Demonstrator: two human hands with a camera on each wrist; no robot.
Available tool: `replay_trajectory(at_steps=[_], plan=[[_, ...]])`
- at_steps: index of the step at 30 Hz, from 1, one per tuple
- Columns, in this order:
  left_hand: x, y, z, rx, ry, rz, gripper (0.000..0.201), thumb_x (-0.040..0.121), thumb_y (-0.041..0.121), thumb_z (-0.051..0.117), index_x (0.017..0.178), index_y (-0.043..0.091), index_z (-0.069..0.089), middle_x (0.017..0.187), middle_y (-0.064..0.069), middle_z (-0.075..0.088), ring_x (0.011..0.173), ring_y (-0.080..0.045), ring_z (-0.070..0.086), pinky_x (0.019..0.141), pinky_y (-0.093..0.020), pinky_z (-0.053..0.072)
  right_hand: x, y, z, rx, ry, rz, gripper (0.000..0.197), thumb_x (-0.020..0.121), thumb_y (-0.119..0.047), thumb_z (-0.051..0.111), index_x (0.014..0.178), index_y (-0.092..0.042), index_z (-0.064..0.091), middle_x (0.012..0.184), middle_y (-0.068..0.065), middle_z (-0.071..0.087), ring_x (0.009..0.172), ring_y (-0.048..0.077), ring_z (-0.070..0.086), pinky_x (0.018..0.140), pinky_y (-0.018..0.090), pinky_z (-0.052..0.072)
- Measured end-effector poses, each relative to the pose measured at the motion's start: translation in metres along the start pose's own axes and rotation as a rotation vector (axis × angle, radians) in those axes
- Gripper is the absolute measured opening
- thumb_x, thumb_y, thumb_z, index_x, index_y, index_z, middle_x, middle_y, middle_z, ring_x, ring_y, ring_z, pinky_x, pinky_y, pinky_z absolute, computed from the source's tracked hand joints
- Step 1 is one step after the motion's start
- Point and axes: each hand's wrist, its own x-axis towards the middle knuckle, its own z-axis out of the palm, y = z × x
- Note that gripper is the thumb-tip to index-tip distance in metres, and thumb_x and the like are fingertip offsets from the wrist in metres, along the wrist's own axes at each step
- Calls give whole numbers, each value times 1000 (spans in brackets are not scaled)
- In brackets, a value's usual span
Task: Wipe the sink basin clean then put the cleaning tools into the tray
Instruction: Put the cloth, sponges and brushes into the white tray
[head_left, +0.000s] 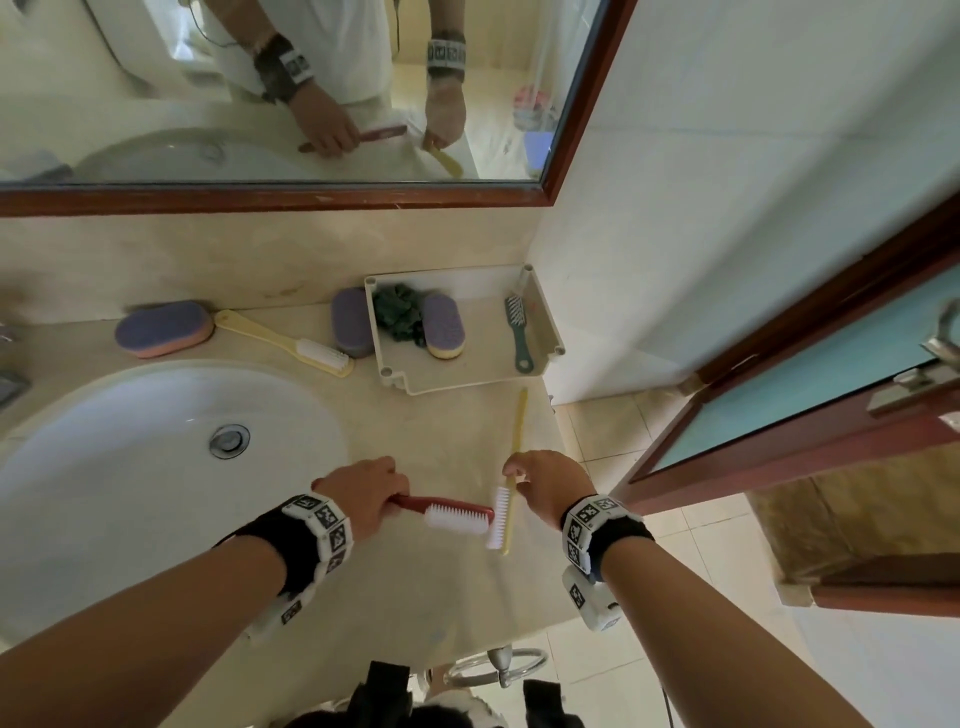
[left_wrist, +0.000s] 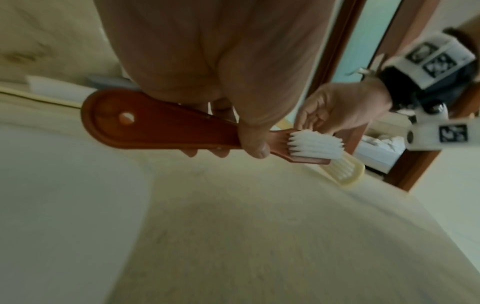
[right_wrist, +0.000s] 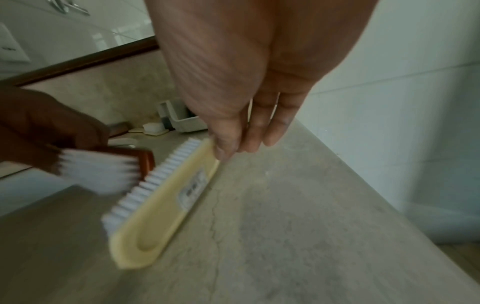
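My left hand (head_left: 371, 491) grips the handle of a red brush (head_left: 457, 512) with white bristles, just right of the white sink basin (head_left: 130, 447). My right hand (head_left: 535, 480) pinches the long handle of a yellow brush (head_left: 503, 519) close to its bristle head. The two brush heads meet over the counter. In the left wrist view the left hand (left_wrist: 249, 142) wraps the red brush (left_wrist: 155, 125). In the right wrist view the right hand's fingertips (right_wrist: 221, 150) touch the yellow brush (right_wrist: 161, 205). The beige tray (head_left: 548, 322) stands at the back right.
The tray holds a green cloth (head_left: 397, 312), a purple sponge (head_left: 443, 326) and a grey-green brush (head_left: 518, 330). A second yellow brush (head_left: 291, 343) and two more sponges (head_left: 163, 328) (head_left: 350, 322) lie on the counter. The counter's edge and an open door (head_left: 779, 395) are to the right.
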Motion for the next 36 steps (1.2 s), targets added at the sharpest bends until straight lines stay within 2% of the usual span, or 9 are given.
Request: replay_trajectory(at_steps=[6,10,13,16,20,25,28,31,36], plan=[[-9,-29,-52,-175,343,-205,12,92,32,56,99,29,65,88,6,49,82,-19,56,70,-31,44,10,-2,-15,55,257,-34,16,92,-28,61,105,-24,69,100,-6,60,107,17,51,80,31,46],[2,-32,-101,-214,400,-357,24,90,42,53,68,33,57,68,9,55,69,-19,57,56,-27,37,29,-2,-50,134,424,9,15,90,-33,65,97,-20,69,98,-5,53,95,14,51,69,31,46],[23,-24,-126,-409,474,-440,15,84,39,63,73,32,70,62,8,62,64,-17,59,54,-25,40,51,0,-82,254,457,84,14,90,-34,63,95,-21,64,99,-7,56,84,14,56,70,31,47],[55,-4,-139,-696,532,-484,6,73,22,69,72,21,75,59,3,67,63,-20,64,58,-27,49,77,5,-113,389,418,171,13,88,-31,64,88,-18,62,87,-2,63,80,19,58,73,31,49],[104,24,-154,-742,495,-522,9,77,26,67,71,19,69,67,1,68,64,-16,61,54,-22,44,117,12,-143,530,328,262,21,83,-28,67,82,-7,64,77,5,70,75,22,66,74,33,55],[155,44,-149,-943,432,-577,14,74,29,78,80,17,75,75,0,72,75,-21,69,75,-30,58,155,15,-165,781,110,383,11,82,-16,72,79,-6,69,70,9,73,57,16,70,47,23,55],[174,49,-145,-926,439,-607,20,77,34,77,88,18,76,82,0,73,78,-19,69,77,-26,56,174,15,-161,851,-28,435,21,75,-6,74,93,2,68,71,12,74,67,24,74,69,39,62],[188,51,-143,-927,408,-648,23,78,36,75,82,13,76,79,-3,73,77,-21,69,76,-28,57,187,17,-150,849,-102,471,28,73,-3,72,98,4,63,70,16,73,67,30,74,73,44,61],[207,56,-134,-889,327,-661,28,78,37,70,83,10,76,78,-6,72,72,-24,67,73,-34,59,198,26,-146,717,-58,511,13,85,-5,68,90,-4,55,76,13,72,51,17,70,47,23,55]])
